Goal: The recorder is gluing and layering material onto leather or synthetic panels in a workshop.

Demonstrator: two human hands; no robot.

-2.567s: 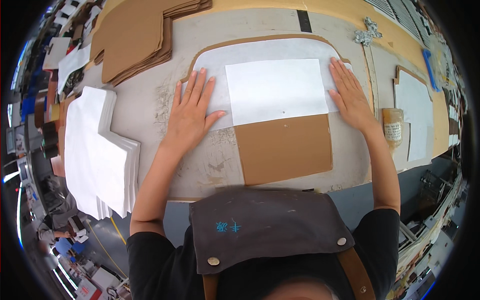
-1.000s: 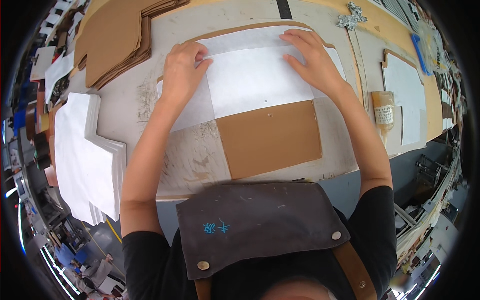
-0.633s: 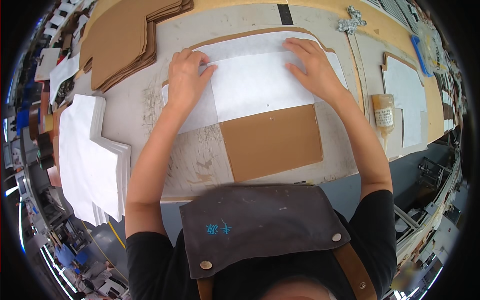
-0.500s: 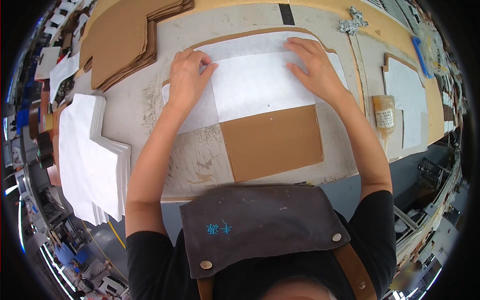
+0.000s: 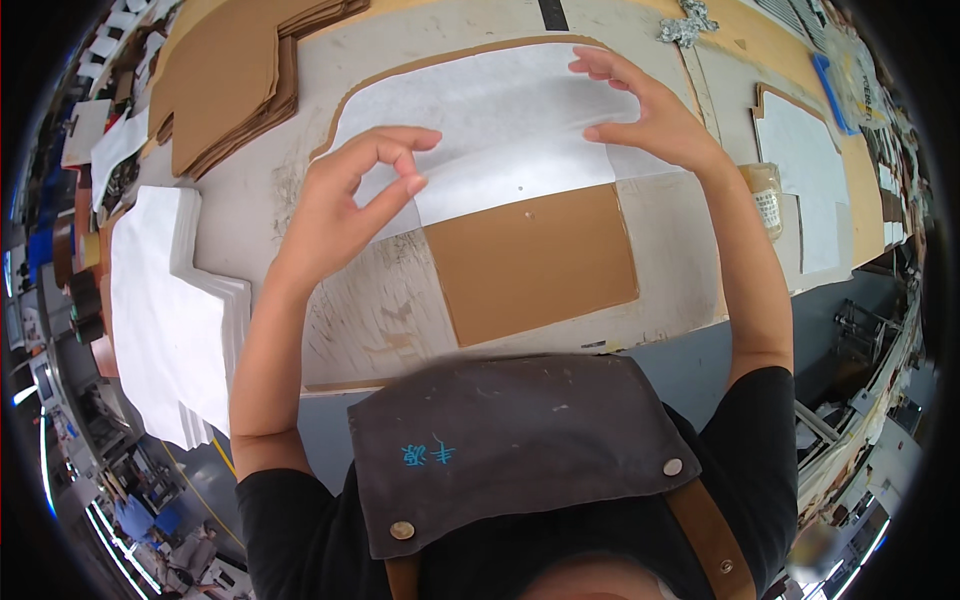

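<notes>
Your left hand (image 5: pixel 340 205) is over the left part of the white sheet (image 5: pixel 490 105), left of the frame's centre, with its thumb and a bent finger close together and another finger stretched out above them; whether they pinch anything, I cannot tell. Your right hand (image 5: pixel 655 118) is at the sheet's right side, upper right of centre, thumb and fingers spread wide, with a broad gap between them. The sheet lies in the upper middle of the frame on the counter (image 5: pixel 680 240), a brown border showing along its curved top edge. Its lower edge meets the brown panel (image 5: pixel 530 265), which fills the middle of the frame (a small hole shows near the panel's top).

To your left, a stack of white pieces (image 5: pixel 170 290) sits at the left of the frame, and a stack of brown pieces (image 5: pixel 215 90) at the upper left. On the right, the bottle (image 5: pixel 764 195) is partly hidden behind your forearm, just beside a white-faced piece (image 5: pixel 800 150). A blue tool (image 5: pixel 833 95) and crumpled foil (image 5: pixel 687 24) lie at the upper right.
</notes>
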